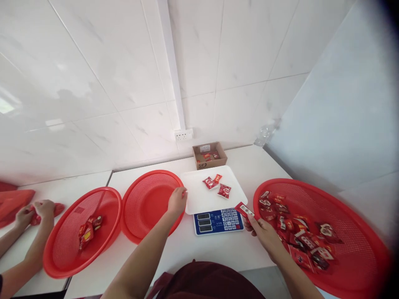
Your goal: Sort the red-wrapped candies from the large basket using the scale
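My right hand (264, 231) pinches a small red snack packet (244, 209) just off the right front corner of the scale (217, 220). The scale's white tray (199, 195) carries three red packets (217, 185). My left hand (177, 201) rests with curled fingers on the right rim of an empty red mesh basket (146, 203), beside the tray's left edge; nothing shows in it. A large red basket (349, 232) on the right holds several red packets (301, 236) by my right wrist.
Another red basket (71, 245) at left holds a few packets (89, 230). A second person's two hands (35, 209) grip something red at the far left. A cardboard box (209, 154) with packets sits against the wall, a clear bottle (264, 133) beside it.
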Available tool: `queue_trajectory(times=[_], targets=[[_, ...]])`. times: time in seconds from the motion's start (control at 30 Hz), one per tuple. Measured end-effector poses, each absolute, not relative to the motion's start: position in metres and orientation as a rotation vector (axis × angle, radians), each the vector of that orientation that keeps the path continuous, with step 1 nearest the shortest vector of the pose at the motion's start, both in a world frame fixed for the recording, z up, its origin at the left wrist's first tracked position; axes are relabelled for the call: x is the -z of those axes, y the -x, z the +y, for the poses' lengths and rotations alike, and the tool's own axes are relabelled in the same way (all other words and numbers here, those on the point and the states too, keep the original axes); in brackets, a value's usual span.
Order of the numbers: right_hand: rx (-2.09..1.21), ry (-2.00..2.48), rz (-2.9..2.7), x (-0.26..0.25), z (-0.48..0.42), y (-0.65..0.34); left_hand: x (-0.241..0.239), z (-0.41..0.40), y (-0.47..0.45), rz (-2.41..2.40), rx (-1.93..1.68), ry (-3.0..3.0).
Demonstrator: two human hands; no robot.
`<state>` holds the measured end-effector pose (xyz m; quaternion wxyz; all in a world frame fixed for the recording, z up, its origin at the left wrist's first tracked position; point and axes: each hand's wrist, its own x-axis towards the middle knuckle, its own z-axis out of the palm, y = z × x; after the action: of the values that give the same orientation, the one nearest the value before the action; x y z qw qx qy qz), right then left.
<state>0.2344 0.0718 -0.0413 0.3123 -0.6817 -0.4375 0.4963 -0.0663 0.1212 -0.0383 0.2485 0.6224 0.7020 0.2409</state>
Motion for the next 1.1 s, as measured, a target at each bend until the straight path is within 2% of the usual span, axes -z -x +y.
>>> queue_trajectory(times=[0.2,0.37,0.53,0.83,1.1], targets=[[-1.299,1.833,-1.162,0.041,0.062,-0.236,0.047,0.182,0.002,1.532,-0.315,-2.090],[-1.299,1.844,-1.114,0.043,0.054,-0.242,0.056,0.205,-0.018,1.438,-0.121,-2.166],[-1.288,1.869,-1.083,0.043,0.049,-0.244,0.057,0.202,-0.011,1.532,-0.183,-2.106],[-1.343,1.801,-1.138,0.042,0.063,-0.232,0.041,0.160,0.059,1.891,-0.593,-1.735],[-1.400,1.750,-1.176,0.049,0.073,-0.225,0.034,0.123,0.118,2.190,-0.536,-1.612]])
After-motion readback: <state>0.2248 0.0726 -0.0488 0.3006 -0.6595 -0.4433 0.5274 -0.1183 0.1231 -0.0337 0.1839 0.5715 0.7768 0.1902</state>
